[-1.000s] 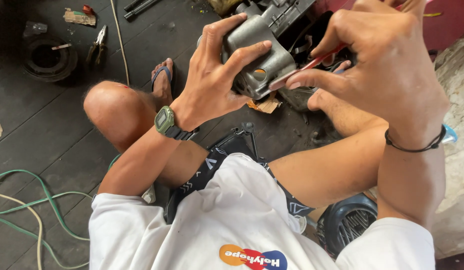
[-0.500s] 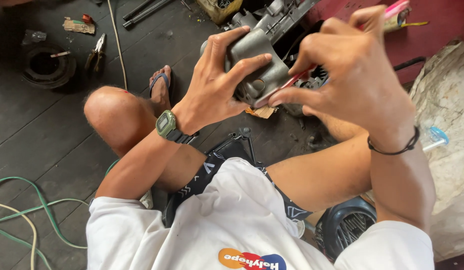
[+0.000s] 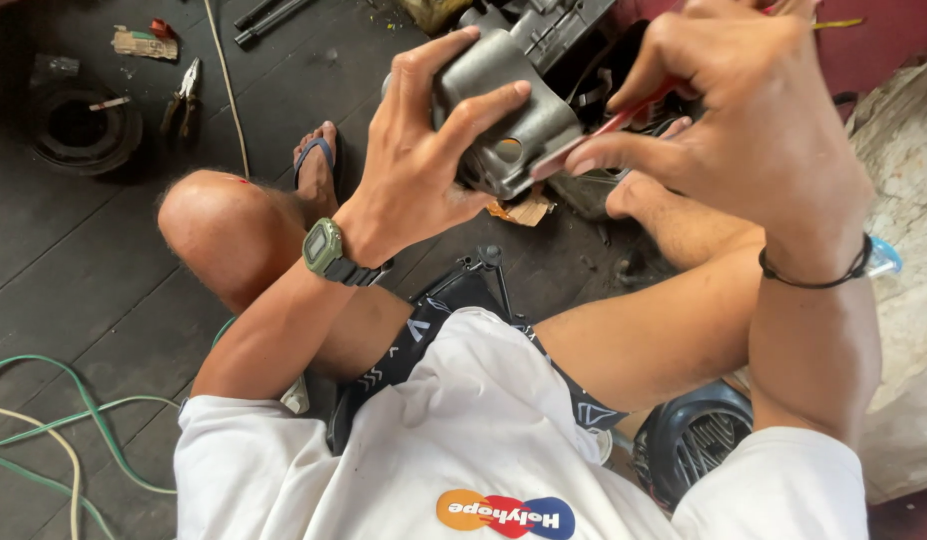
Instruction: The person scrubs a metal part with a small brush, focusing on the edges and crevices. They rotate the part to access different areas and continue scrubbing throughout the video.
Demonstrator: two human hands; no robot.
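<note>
— What have you got in your left hand (image 3: 414,165)?

— A grey metal engine part (image 3: 509,110), held up in front of me above my knees. My fingers are spread and clamped on it, thumb across the near face, the others wrapped over the top. There's a round hole in the side that faces me.

— And the right hand (image 3: 754,120)?

— It's pinched shut on a thin red tool (image 3: 609,125). The tool slants down to the left, and its tip rests against the lower edge of the metal part, just beside that hole. My index finger lies stretched along it.

— What's behind the part?

— A bigger engine block (image 3: 544,25) on the floor, close behind it. Whether the two touch, I can't tell.

— Anything else around you?

— A pair of pliers (image 3: 182,95) lies on the dark wooden floor (image 3: 84,260) well off to my left, near a black rubber ring (image 3: 79,128). Green hose (image 3: 74,410) curls by my left side, and a black fan cover (image 3: 699,440) sits under my right elbow. There's a green watch (image 3: 326,247) on my left wrist.
</note>
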